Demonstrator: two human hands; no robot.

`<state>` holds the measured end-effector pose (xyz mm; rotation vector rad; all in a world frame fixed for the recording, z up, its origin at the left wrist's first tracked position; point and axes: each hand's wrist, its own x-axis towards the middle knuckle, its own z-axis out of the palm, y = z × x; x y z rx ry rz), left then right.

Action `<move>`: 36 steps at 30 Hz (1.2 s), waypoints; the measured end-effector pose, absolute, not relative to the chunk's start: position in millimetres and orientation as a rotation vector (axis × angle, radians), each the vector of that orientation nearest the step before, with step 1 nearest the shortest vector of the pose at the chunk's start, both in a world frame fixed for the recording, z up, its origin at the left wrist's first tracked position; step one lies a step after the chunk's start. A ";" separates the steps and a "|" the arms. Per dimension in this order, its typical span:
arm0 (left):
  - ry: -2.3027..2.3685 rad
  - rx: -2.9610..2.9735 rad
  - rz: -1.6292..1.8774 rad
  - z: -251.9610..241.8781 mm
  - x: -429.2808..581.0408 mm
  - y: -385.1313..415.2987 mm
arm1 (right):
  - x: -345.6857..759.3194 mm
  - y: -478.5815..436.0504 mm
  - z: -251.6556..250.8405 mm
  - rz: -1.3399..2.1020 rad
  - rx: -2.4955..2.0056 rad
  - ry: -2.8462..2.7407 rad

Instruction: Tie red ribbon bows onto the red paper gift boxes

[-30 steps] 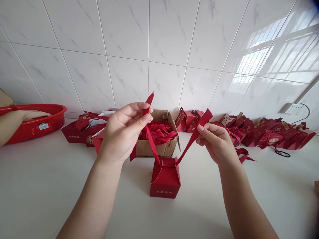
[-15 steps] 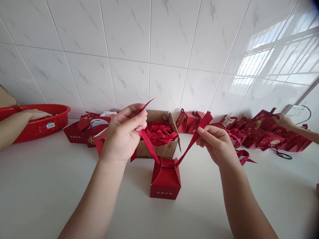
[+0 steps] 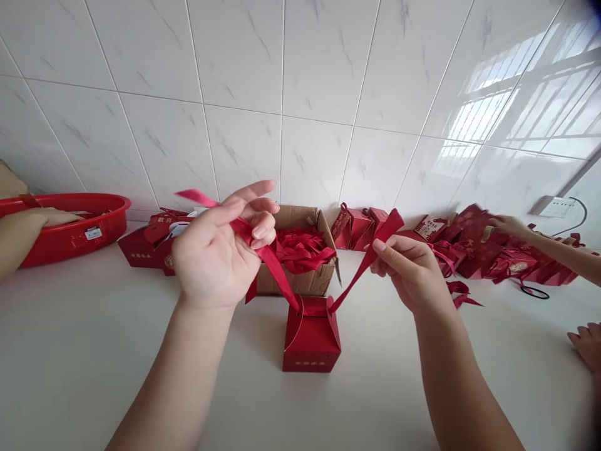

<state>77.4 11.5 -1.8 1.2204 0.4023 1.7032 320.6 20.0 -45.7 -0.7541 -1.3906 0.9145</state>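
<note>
The white table [image 3: 94,351] carries a red basin [image 3: 106,222] at the far left, a cardboard box [image 3: 300,283] of loose red strips against the wall, and a row of red boxes [image 3: 498,257] on the right, where another person's hand [image 3: 509,224] reaches in.

Just in front of the cardboard box stands the small red box [image 3: 311,338], upright on the table, with a ribbon [image 3: 278,268] running from its top out to both hands.

The box looks light and nothing holds it down, so an uneven or hard pull on either strand could tip it or drag it. The cut-out flaps could also tear, or the slick ribbon could slip free.

The left hand [image 3: 213,250] is raised with its back to the camera. Its fingers [image 3: 253,191] are loosely curled and the ribbon is threaded between them, its tip trailing left. The right hand [image 3: 408,268] sits lower, thumb and forefinger pinched tight on the other strand, which is taut.
</note>
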 end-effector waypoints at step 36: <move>0.731 1.610 2.028 -11.5 81.1 9.1 | 329.9 2.9 -37.0 0.651 -0.728 -1.297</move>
